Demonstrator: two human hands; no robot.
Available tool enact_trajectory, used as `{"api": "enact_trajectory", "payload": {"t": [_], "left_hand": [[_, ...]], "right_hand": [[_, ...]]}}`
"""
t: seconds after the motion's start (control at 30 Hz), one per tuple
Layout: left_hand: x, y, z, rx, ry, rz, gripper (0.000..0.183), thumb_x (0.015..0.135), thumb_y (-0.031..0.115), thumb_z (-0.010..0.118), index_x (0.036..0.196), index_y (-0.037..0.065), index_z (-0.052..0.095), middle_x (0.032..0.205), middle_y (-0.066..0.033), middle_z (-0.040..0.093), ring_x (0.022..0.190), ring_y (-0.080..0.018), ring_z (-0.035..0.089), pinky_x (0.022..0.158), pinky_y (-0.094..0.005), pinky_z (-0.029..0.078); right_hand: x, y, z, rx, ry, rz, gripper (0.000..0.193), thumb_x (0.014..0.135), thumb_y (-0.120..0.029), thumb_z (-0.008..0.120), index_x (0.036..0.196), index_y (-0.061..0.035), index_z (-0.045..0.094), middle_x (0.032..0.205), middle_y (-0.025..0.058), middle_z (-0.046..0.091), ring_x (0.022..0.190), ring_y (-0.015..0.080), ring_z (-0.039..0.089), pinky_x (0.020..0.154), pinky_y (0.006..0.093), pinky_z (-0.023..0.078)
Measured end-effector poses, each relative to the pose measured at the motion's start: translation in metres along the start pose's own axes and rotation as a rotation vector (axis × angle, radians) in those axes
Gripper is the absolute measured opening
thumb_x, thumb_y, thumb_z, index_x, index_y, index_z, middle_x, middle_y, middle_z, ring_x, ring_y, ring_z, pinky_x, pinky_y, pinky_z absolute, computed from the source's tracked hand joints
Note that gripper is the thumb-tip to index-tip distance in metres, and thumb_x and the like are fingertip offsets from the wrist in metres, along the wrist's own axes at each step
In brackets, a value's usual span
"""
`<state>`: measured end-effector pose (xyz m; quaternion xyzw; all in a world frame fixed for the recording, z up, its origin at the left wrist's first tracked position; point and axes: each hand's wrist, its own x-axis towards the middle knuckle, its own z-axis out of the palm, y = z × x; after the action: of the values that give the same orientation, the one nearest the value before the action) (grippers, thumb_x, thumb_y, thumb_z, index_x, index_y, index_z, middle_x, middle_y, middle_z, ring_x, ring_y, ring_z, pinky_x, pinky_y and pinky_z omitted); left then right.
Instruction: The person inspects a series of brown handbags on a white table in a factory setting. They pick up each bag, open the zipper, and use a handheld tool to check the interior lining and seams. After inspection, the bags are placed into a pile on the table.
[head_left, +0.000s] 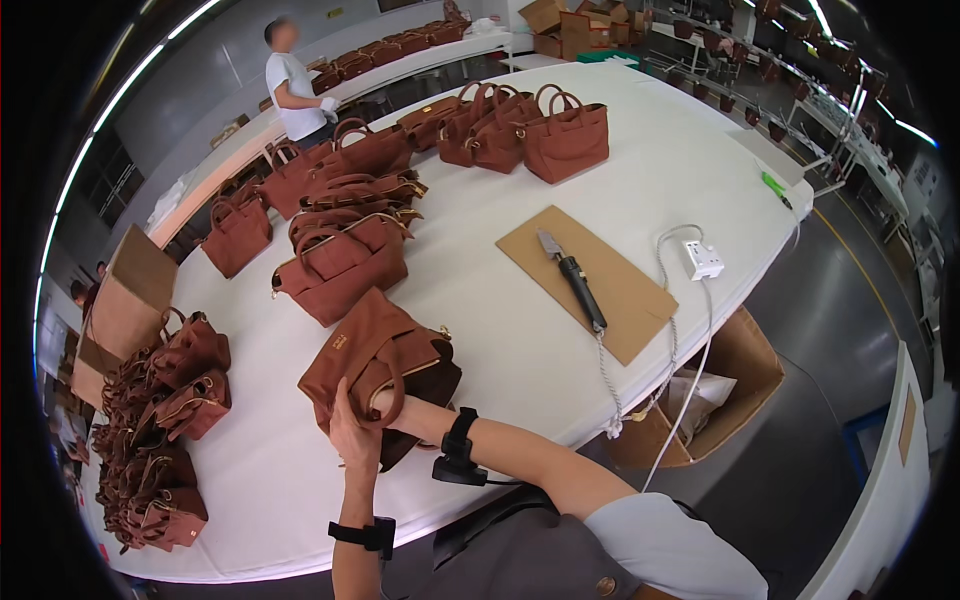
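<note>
A reddish-brown leather handbag (350, 345) lies tilted at the near edge of the white-covered table, its opening turned toward me. My left hand (352, 432) grips its near side, with the fingers along the leather beside a looped handle (392, 390). Through that handle, my right hand (385, 404) reaches into the bag, and its fingers are hidden inside. Just beyond stands another brown handbag (350, 262), with more brown bags behind it. Both wrists wear black straps.
A heap of brown bags (165, 420) fills the table's left end beside cardboard boxes (135, 290). On the right, a corded black-handled tool with a pointed metal head (578, 285) rests on cardboard (640, 310), near a white power socket (703, 260). Across the table stands a person (293, 85).
</note>
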<state>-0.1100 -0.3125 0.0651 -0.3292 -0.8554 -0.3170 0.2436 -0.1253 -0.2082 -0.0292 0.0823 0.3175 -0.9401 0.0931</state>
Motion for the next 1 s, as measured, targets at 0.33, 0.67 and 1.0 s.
{"api": "enact_trajectory", "payload": {"t": [0.33, 0.67, 1.0], "left_hand": [[0.036, -0.019, -0.002, 0.006, -0.2, -0.211, 0.022, 0.07, 0.003, 0.062, 0.091, 0.007, 0.068, 0.079, -0.0178, 0.066, 0.076, -0.0366, 0.063, 0.068, -0.0409, 0.05], [0.054, -0.001, 0.002, 0.062, -0.295, -0.358, 0.033, 0.065, -0.001, 0.052, 0.092, 0.005, 0.068, 0.075, -0.0215, 0.064, 0.074, -0.0406, 0.061, 0.069, -0.0448, 0.048], [0.073, -0.01, -0.014, 0.159, -0.305, -0.222, 0.034, 0.066, -0.002, 0.054, 0.094, 0.01, 0.069, 0.079, -0.0164, 0.066, 0.074, -0.037, 0.062, 0.068, -0.0416, 0.05]], "right_hand": [[0.005, -0.023, 0.026, -0.09, 0.173, -0.052, 0.018, 0.085, -0.024, 0.057, 0.1, -0.0132, 0.058, 0.088, 0.0027, 0.061, 0.081, 0.0173, 0.057, 0.076, 0.0343, 0.045], [-0.048, 0.017, 0.006, -1.866, -0.208, -0.161, 0.036, 0.089, -0.028, 0.047, 0.116, -0.0081, 0.058, 0.126, 0.0188, 0.052, 0.114, 0.0333, 0.051, 0.102, 0.0486, 0.033], [-0.065, -0.061, -0.088, -2.264, 0.282, -0.679, 0.045, 0.084, -0.033, 0.058, 0.126, -0.0151, 0.055, 0.125, 0.0123, 0.055, 0.119, 0.0272, 0.047, 0.105, 0.0488, 0.028]]}}
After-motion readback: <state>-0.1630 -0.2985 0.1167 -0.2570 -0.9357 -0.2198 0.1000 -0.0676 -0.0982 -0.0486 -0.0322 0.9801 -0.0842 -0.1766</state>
